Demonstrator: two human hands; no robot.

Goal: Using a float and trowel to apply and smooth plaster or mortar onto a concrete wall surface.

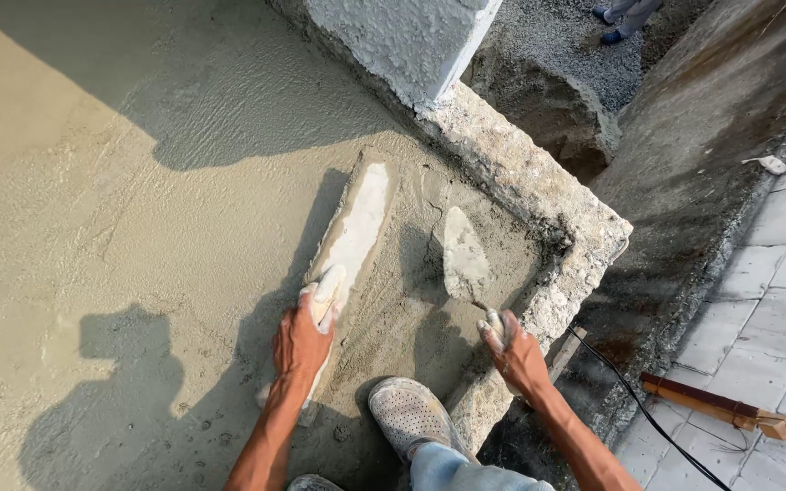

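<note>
Mortar hides most of the float (349, 238), gripped by the left hand (302, 344); its length runs near to far on wet concrete (138, 200). Right hand (513, 350) clasps a trowel (464, 256), blade pointing far.

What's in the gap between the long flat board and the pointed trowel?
In the head view, only wet grey mortar lies between the float board and the trowel; no other object sits there.
</note>
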